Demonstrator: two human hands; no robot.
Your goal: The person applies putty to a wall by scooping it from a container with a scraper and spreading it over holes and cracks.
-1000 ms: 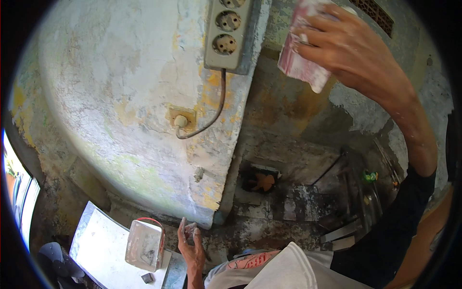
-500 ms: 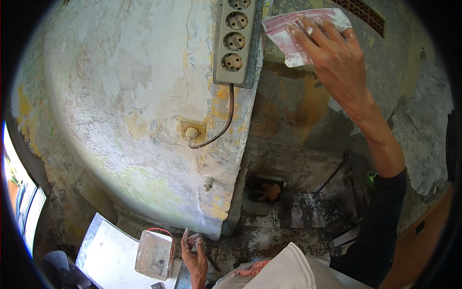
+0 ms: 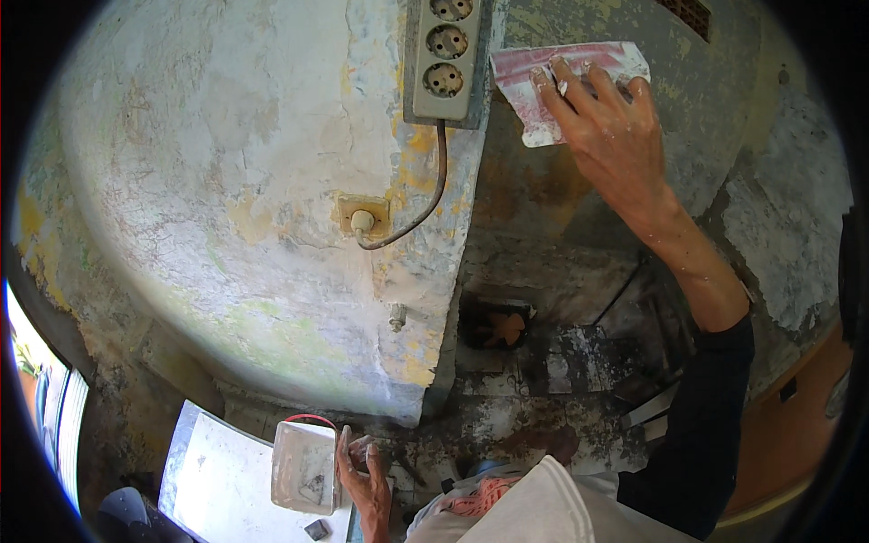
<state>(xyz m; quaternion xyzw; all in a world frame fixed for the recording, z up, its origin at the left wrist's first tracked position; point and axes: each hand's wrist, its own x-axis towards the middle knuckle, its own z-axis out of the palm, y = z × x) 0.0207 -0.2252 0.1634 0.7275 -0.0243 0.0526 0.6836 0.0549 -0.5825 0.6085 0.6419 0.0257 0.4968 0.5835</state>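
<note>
My right hand (image 3: 615, 127) is stretched up against the grey wall, bent fingers pressing a thin, flexible pinkish-red sheet (image 3: 527, 74) to it. White paste or dust smears the sheet, and white bits cling to my fingers. Whether it is a spreader or an abrasive sheet cannot be told. Low down, my left hand (image 3: 366, 480) has its fingers apart with nothing plainly in them. Right beside it, a dirty clear plastic tub (image 3: 303, 466) with a red handle sits on a white board (image 3: 213, 466). The fingertips are close to the tub's edge; touching or not is unclear.
A multi-socket power strip (image 3: 444, 45) hangs by the wall corner, its cable running to a plug (image 3: 362, 221) in a wall outlet. A tap-like fitting (image 3: 396, 317) juts out below. A small dark block (image 3: 317, 529) lies on the board. Dark stained tiles (image 3: 507, 412) lie below.
My right hand has moved down the wall with the pinkish-red sheet. My left hand has come closer to the tub. The view has tilted downward, so the power strip sits higher.
</note>
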